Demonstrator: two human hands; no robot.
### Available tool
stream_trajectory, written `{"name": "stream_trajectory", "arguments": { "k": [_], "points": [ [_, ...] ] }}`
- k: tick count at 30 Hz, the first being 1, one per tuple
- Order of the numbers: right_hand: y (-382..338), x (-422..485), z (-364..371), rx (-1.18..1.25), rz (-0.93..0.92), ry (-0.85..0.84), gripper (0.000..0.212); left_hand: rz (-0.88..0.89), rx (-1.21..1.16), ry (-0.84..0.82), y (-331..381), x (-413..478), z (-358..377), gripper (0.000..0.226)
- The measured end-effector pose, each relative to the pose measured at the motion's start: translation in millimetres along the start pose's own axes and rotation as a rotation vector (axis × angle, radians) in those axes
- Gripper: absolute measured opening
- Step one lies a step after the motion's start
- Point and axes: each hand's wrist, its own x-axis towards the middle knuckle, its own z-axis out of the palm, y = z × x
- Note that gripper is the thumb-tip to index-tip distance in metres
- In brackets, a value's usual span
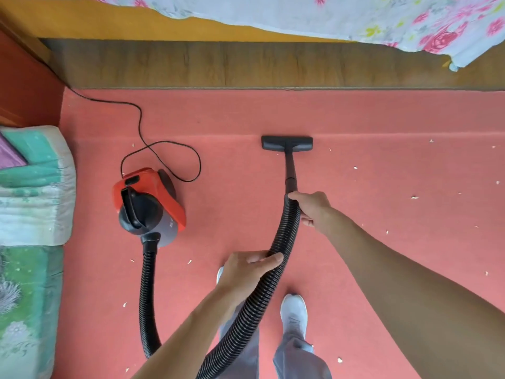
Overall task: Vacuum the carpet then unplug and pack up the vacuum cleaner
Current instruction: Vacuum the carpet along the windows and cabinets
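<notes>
Hose [285, 231] is what you have in both hands: your right hand [311, 209] grips it at the top, where the ribbed tube meets the wand [290, 170], with its fingers [296, 195] curled round it, and your left hand [246, 266] holds it lower down, fingers clamped over the ribs. The head [287, 143] lies flat on the carpet [382, 119] in front of you, near the far edge by the floorboards [246, 64]. The vacuum [149, 203] sits to your left, its cord [142, 124] looping behind it and running off to the far left corner. The hose is likely soft and springy, so it will bend rather than push. Steer from the stiff wand end with your right hand and let the left only carry the slack. The ribs give a sure hold and the whole thing looks light. Pale scraps [414, 197] are scattered mostly to your right, so the vacuuming seems far from done. When you drag the vacuum along, pull gently, as a hard tug could tip it or snag the loop of cord. To pack up, the black handle on top of the body looks like the place to lift it
</notes>
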Motion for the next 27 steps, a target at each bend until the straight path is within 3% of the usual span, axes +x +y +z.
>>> {"name": "stream_trajectory", "arguments": {
  "k": [2,5,8,14,21,27],
  "points": [
    [11,-10,9,-0.018,0.028,0.013,0.027,-0.056,0.046,-0.080,1,-8,-22,0.015],
    [33,-38,14,-0.014,0.123,-0.061,0.020,-0.138,0.147,-0.220,-2,-31,-59,0.040],
    [50,-65,23,0.008,0.143,-0.080,0.022,-0.206,0.200,-0.291,-2,-46,-87,0.026],
    [22,-61,56,0.219,0.096,0.076,0.025,-0.112,0.140,-0.223,7,-34,-85,0.020],
    [-11,-28,60,0.205,0.059,0.041,0.034,-0.084,-0.097,-0.100,12,-16,-70,0.010],
    [42,-52,61,0.212,0.153,0.010,0.023,-0.183,0.175,-0.246,-1,-30,-101,0.034]
  ]
}}
